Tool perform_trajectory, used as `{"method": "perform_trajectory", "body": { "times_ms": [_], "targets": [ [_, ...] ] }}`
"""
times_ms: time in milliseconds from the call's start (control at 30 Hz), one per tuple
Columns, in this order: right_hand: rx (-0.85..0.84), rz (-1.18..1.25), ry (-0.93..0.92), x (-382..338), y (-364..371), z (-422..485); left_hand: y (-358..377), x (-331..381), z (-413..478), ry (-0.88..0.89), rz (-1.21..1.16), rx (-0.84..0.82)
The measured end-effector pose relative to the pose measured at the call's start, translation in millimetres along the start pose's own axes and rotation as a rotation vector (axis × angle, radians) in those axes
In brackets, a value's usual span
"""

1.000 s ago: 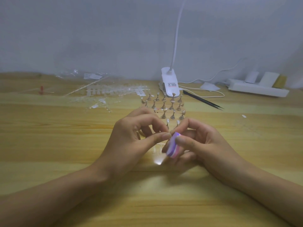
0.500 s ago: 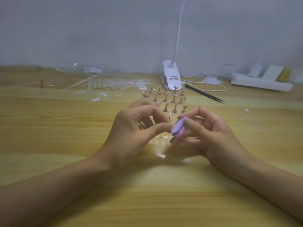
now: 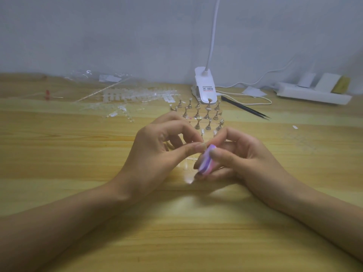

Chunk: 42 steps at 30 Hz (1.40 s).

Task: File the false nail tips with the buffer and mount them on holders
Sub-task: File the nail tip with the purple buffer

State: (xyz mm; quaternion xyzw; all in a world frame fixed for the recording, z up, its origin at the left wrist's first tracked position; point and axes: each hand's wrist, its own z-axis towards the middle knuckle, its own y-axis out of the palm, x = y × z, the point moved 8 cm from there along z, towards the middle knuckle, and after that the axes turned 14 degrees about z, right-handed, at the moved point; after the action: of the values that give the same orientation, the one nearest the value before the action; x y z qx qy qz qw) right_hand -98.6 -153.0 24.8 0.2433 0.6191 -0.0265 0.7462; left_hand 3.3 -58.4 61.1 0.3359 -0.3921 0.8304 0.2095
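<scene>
My left hand [image 3: 159, 152] pinches a small clear nail tip [image 3: 203, 144] between thumb and forefinger; the tip is mostly hidden by the fingertips. My right hand [image 3: 241, 160] grips a purple and pink buffer block [image 3: 206, 162], its upper end against the tip. Behind my hands stand several small brass holders [image 3: 202, 114] on a clear base, the nearest ones partly hidden by my fingers. Strips of clear nail tips [image 3: 135, 96] lie at the back left.
A white clip lamp [image 3: 205, 89] stands behind the holders with its cable running right. Black tweezers [image 3: 245, 108] lie to its right. A white power strip [image 3: 312, 94] sits at the back right. Plastic wrapping [image 3: 98, 76] and a small red item [image 3: 47, 94] lie back left.
The buffer has swung from tilted up near the tip to a lower, more upright pose, a filing stroke. My left hand holds its pinch in the same place.
</scene>
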Motion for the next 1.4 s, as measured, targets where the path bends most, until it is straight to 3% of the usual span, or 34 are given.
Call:
{"method": "perform_trajectory", "body": {
  "times_ms": [433, 900, 1167, 1267, 1400],
  "targets": [
    [0.057, 0.032, -0.024, -2, -5, 0, 1, -2, 0, -0.011, -0.007, -0.002],
    [-0.031, -0.043, -0.015, -2, 1, 0, 1, 1, 0, 0.015, 0.020, 0.004],
    [0.042, -0.011, -0.019, -2, -5, -1, 1, 2, 0, 0.019, 0.041, 0.001],
    [-0.031, -0.030, -0.007, -1, 1, 0, 1, 0, 1, 0.003, 0.013, 0.005],
    [0.093, 0.036, -0.052, -5, -11, 1, 3, 5, -1, 0.049, 0.015, -0.023]
  ]
}}
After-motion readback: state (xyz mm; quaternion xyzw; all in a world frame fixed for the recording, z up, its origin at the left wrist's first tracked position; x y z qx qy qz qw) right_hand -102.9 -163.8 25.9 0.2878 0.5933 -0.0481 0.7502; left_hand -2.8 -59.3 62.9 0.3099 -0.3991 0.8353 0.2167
